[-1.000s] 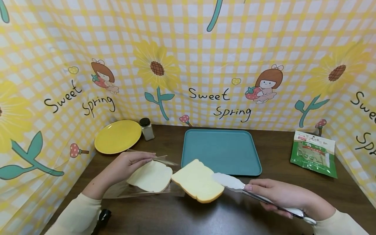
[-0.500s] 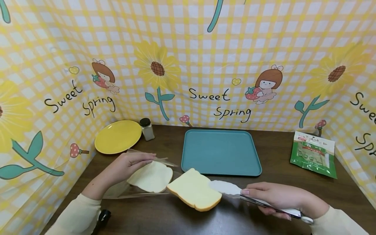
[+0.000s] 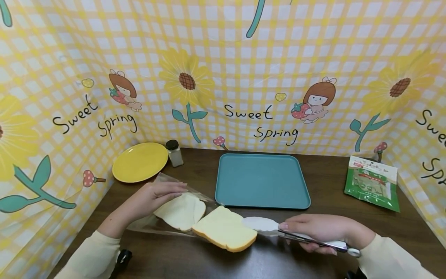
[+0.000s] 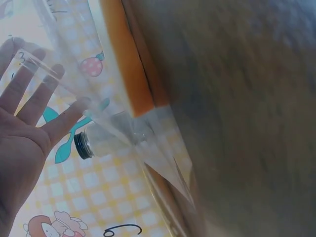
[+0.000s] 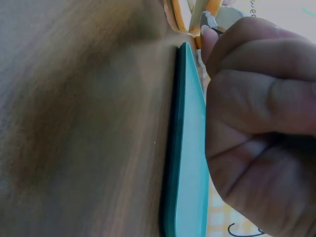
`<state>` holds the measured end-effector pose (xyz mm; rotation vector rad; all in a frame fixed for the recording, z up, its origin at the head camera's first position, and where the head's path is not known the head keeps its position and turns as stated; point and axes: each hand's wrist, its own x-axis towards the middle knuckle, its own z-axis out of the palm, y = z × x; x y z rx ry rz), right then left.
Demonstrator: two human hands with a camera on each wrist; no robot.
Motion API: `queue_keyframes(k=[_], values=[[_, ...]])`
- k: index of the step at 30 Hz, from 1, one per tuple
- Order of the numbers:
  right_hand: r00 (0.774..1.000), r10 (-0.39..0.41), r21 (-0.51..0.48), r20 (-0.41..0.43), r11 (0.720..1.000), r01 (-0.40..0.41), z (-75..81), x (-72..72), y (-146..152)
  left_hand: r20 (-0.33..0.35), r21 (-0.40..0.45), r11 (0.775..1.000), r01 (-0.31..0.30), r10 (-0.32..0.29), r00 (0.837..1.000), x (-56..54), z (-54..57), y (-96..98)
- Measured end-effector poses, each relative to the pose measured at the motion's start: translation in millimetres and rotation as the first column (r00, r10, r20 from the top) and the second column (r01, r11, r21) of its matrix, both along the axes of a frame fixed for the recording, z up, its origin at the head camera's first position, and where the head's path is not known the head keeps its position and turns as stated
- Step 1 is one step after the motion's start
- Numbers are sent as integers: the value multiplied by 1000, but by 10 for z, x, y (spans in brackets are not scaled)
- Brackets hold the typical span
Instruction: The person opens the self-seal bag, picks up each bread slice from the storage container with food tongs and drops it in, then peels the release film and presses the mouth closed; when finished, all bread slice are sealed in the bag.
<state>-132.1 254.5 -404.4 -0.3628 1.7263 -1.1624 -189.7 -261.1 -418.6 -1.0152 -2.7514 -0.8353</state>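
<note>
My right hand [image 3: 322,230] grips tongs [image 3: 261,224] with white tips. They hold a bread slice [image 3: 226,228] by its right side, above the table. The slice's left corner meets the edge of another bread slice [image 3: 182,211], which lies in a clear plastic bag [image 3: 150,226]. My left hand [image 3: 158,195] is at the bag's upper side; in the left wrist view its fingers [image 4: 24,91] are straight and spread against the clear film. Past my right fist in the right wrist view, the tong tips and bread are only partly visible.
A teal tray [image 3: 263,180] lies behind the held slice. At the back left are a yellow plate [image 3: 139,162] and a black-capped shaker jar [image 3: 174,154]. A green and white food packet [image 3: 372,182] lies at the right. Patterned cloth [image 3: 244,77] walls the table's back and sides.
My right hand has carried the tongs and the bread slice left and slightly toward me, up against the bagged slice. My left hand has shifted slightly right, and the bag's film has spread.
</note>
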Motion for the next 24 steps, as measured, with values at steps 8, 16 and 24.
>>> queue_keyframes(k=[8,16,24], values=[[1000,-2,22,-2,1000,2,26,-61,-71,16,0,1000,3,-3,1000,0,-6,-1],[1000,10,43,-26,999,-8,66,-89,-111,43,4,1000,8,-8,999,-1,-18,-7],[1000,-14,38,-14,999,14,86,-83,-50,49,11,1000,11,-12,999,1,-18,-21]])
